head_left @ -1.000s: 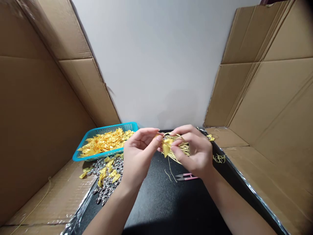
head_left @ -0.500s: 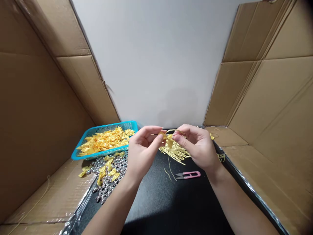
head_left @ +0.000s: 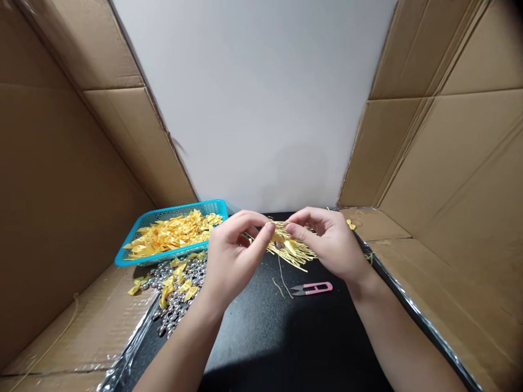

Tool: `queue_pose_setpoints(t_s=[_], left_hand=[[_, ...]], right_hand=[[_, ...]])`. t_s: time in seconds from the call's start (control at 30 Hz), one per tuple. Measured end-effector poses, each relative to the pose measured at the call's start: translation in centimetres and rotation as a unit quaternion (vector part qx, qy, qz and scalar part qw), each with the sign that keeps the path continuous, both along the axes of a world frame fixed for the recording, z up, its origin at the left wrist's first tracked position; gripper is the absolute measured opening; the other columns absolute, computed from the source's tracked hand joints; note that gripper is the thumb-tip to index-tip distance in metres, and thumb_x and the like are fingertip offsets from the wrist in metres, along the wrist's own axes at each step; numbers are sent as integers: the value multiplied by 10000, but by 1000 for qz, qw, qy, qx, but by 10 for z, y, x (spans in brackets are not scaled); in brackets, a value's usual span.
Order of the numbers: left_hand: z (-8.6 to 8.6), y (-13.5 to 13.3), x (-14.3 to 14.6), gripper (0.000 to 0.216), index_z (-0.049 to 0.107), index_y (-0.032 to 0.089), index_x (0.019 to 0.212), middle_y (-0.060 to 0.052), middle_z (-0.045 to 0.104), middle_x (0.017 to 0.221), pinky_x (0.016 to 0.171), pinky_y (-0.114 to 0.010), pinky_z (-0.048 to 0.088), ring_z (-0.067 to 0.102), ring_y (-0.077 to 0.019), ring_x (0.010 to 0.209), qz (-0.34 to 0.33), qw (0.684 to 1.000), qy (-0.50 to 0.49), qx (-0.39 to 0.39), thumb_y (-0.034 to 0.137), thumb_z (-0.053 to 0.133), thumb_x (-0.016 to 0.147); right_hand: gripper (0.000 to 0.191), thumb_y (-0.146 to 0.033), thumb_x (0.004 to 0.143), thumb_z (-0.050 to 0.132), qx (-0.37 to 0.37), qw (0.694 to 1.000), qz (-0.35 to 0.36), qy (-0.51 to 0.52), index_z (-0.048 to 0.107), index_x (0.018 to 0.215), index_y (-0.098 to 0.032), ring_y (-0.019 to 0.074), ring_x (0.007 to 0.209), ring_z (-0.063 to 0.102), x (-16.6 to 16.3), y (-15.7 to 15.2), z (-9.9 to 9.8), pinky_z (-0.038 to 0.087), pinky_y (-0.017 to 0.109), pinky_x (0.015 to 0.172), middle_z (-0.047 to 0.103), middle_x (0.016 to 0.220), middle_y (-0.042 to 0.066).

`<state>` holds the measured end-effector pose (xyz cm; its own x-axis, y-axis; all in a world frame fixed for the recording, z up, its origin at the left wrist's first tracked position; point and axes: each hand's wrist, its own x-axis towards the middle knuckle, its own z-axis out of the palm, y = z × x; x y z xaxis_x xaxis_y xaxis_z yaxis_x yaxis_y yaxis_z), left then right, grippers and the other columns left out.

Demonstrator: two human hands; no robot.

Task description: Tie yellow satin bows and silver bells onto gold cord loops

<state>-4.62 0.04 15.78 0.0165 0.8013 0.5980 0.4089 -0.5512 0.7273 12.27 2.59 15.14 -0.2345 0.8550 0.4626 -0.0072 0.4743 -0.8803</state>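
Apparently pinching gold cord (head_left: 280, 222) in left hand (head_left: 237, 250) and right hand (head_left: 329, 245), with yellow satin bow (head_left: 288, 245) between them. Likely light, soft, slippery, easily creased; best gripped at its centre.

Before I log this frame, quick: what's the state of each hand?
Left hand: closed, pinching cord at the fingertips.
Right hand: closed, pinching cord too.

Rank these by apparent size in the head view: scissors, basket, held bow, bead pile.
1. Basket
2. Bead pile, partly hidden
3. Scissors
4. Held bow, partly covered, judged by its visible part
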Motion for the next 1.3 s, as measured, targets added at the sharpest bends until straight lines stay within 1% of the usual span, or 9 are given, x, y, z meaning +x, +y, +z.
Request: queue_pose_setpoints(t_s=[0.1, 0.27, 0.47, 0.57, 0.7, 0.83, 1.0, 1.13, 1.3], left_hand=[[-2, 8, -3, 192, 661, 180, 685, -30, 654, 720, 515, -219, 430, 568, -123, 630, 28, 1000, -11, 4, 294, 654, 839], [-6, 16, -1, 193, 660, 176, 678, -14, 634, 669, 481, -211, 397, 536, -107, 570, 59, 998, -9, -4, 311, 671, 815], [-8, 15, 4, 208, 645, 180, 673, 22, 584, 528, 453, -213, 375, 492, -97, 466, 41, 999, -12, -32, 303, 615, 838], [-10, 18, 1, 181, 655, 191, 682, 21, 595, 532, 467, -224, 384, 517, -111, 481, 86, 996, 10, 12, 293, 621, 828], [-12, 24, -10, 175, 638, 201, 652, 23, 595, 545, 486, -235, 385, 512, -114, 494, 161, 983, 30, 87, 271, 628, 812], [-12, 28, -15, 179, 629, 199, 640, 32, 573, 535, 496, -237, 390, 512, -105, 493, 181, 977, 26, 106, 256, 631, 810], [-13, 23, -3, 195, 625, 196, 643, 36, 572, 511, 468, -227, 383, 493, -94, 464, 140, 987, 30, 79, 269, 629, 824], [-13, 17, 5, 206, 610, 190, 673, 27, 589, 530, 446, -213, 387, 506, -88, 455, 94, 995, -11, 44, 288, 608, 855], [-11, 16, 5, 244, 623, 177, 846, 10, 618, 613, 440, -191, 460, 597, -101, 498, 19, 995, -86, -56, 415, 588, 890]], right_hand=[[165, -337, 786, 739, -20, 1000, 3, 6, 699, 775, -177, 133, 685, 618, 0, 5, -1, 497, 285, 669, 688, 726, 13], [158, -319, 761, 755, -31, 999, -27, 17, 678, 765, -182, 115, 668, 587, -1, 8, -1, 477, 272, 655, 661, 710, -3], [239, -384, 758, 744, -59, 997, 28, 29, 632, 746, -173, 103, 639, 525, 0, 5, 1, 437, 249, 601, 595, 684, -14], [289, -413, 793, 678, -51, 997, 61, 16, 569, 666, -177, 100, 624, 448, 5, 6, 3, 386, 251, 583, 531, 675, -14], [236, -335, 815, 581, -24, 998, 55, 13, 543, 635, -187, 112, 630, 377, 16, 11, 6, 324, 276, 588, 463, 687, -7], [222, -289, 795, 544, -21, 999, 40, 28, 519, 599, -189, 126, 636, 368, 22, 15, 7, 307, 294, 598, 468, 682, 8], [237, -317, 827, 571, -31, 998, 61, 14, 513, 636, -188, 114, 631, 376, 11, 10, 5, 327, 283, 597, 453, 681, -10], [211, -316, 840, 625, -23, 998, 58, 0, 536, 700, -186, 100, 647, 437, 2, 4, 4, 366, 266, 605, 482, 722, -26], [146, -272, 829, 668, 30, 999, 34, -19, 604, 730, -186, 96, 669, 471, 2, 0, 2, 392, 261, 614, 538, 779, -22]])
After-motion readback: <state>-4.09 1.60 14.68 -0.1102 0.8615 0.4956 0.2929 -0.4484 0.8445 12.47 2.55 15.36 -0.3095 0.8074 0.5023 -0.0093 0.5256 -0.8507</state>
